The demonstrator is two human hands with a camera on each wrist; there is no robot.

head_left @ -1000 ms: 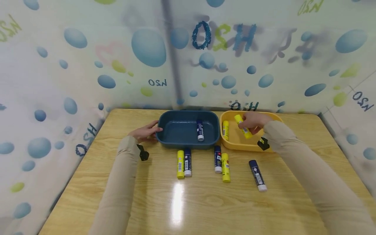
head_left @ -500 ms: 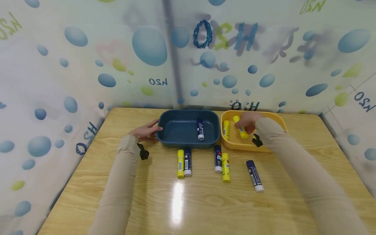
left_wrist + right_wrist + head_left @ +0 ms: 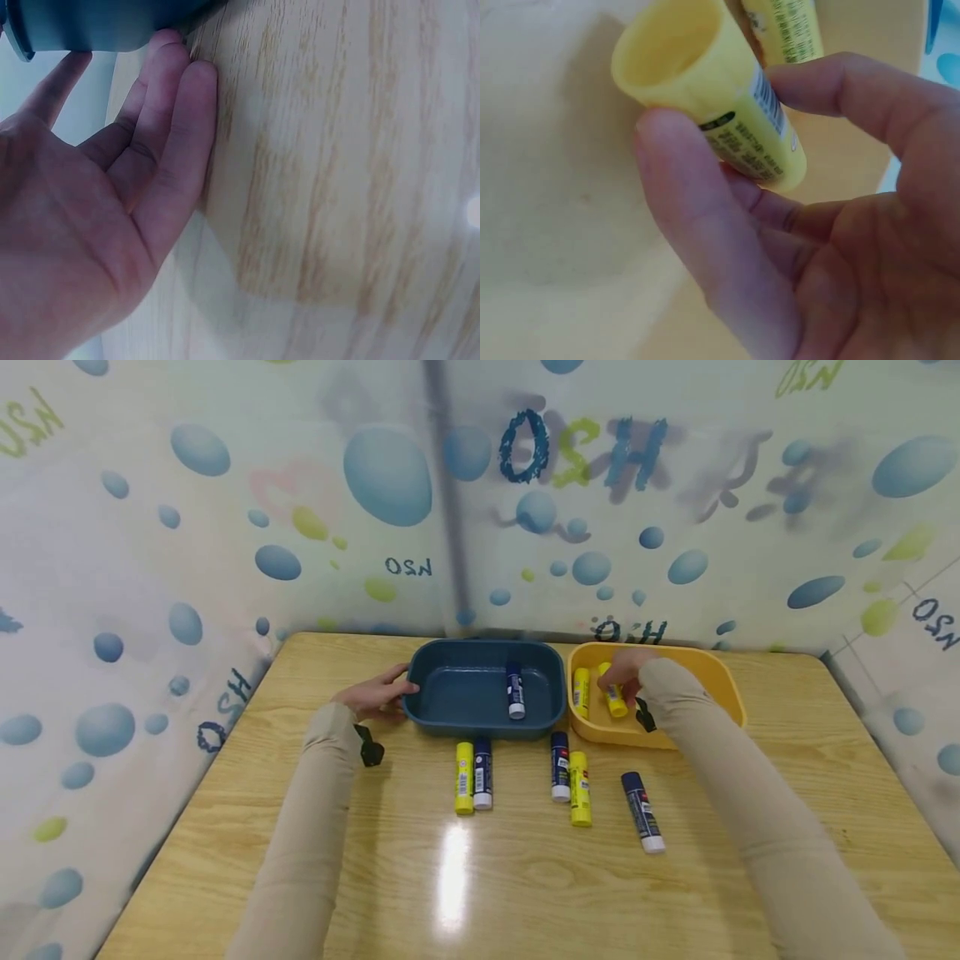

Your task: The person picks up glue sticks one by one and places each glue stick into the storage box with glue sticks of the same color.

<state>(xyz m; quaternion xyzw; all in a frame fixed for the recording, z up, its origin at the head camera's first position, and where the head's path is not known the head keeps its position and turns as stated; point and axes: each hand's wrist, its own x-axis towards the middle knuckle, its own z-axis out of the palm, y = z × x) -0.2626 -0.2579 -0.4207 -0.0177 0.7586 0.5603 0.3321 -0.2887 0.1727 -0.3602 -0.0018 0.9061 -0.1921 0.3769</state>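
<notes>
In the head view my right hand (image 3: 628, 667) grips a yellow glue stick (image 3: 617, 702) inside the orange bin (image 3: 723, 693). Another yellow glue stick (image 3: 581, 693) lies to its left, along the bin's left wall. The right wrist view shows thumb and fingers around the held glue stick (image 3: 739, 112), its hollow end toward the camera. My left hand (image 3: 375, 693) rests against the left end of the dark blue bin (image 3: 457, 693). In the left wrist view, nearly straight fingers (image 3: 176, 142) touch the bin's outside, low by the table. One navy glue stick (image 3: 516, 692) lies in the blue bin.
In front of the bins lie a yellow glue stick (image 3: 464, 781) beside a navy one (image 3: 483, 777), and a second navy (image 3: 560, 768) and yellow pair (image 3: 580, 792). Farther right is a lone navy glue stick (image 3: 642, 814). A patterned curtain (image 3: 480, 527) hangs behind the wooden table.
My right hand has moved left and lower in the orange bin with the yellow glue stick. The lone navy glue stick on the table has rolled left. My left hand stays at the blue bin.
</notes>
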